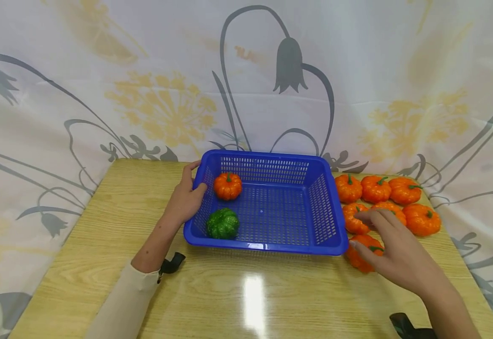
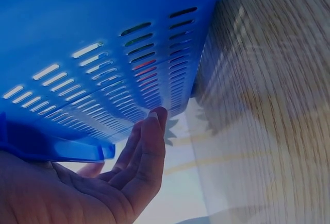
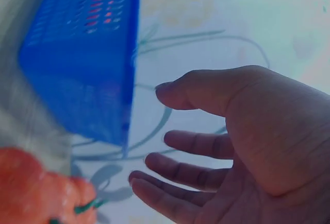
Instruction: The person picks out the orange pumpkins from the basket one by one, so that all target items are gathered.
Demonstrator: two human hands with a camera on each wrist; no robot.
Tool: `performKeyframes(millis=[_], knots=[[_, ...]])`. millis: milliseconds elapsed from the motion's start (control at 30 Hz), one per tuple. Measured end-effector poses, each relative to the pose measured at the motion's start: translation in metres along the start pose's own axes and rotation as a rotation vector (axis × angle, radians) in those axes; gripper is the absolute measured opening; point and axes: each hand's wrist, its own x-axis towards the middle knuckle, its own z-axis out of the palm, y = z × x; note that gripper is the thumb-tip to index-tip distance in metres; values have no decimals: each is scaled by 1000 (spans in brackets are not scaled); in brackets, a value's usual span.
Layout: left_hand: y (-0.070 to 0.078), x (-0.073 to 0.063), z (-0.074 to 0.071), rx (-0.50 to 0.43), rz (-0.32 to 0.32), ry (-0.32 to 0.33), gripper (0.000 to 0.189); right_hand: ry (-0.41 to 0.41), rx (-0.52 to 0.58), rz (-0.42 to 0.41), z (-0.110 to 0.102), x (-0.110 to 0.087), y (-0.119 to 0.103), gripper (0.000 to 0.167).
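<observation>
A blue plastic basket point(image 1: 263, 247) sits on the table, holding one small orange pumpkin point(image 1: 228, 186) and one green pumpkin point(image 1: 222, 223). My left hand point(image 1: 186, 197) grips the basket's left rim, thumb over the edge; in the left wrist view its fingers point(image 2: 149, 157) bend up along the slotted outer wall. To the right of the basket, my right hand point(image 1: 392, 249) hovers over several orange pumpkins point(image 1: 423, 220), partly covering some. Its fingers and thumb are spread apart with nothing between them, as the right wrist view shows point(image 3: 180, 175).
Orange pumpkins stand in rough rows against the basket's right side, one of them point(image 1: 362, 254) nearest the front. The wooden table point(image 1: 212, 296) meets a flower-printed cloth point(image 1: 246, 94) at the back and sides.
</observation>
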Motion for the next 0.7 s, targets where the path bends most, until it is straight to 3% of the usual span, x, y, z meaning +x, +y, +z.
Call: performKeyframes(millis=[367,700], knots=[[-1,2,0,-4,-6,1,64,-21,101,-90,-4,55,-33,50],[0,1,0,-22,-7,-5,64,-38,211,-145,8,97,-58,44]])
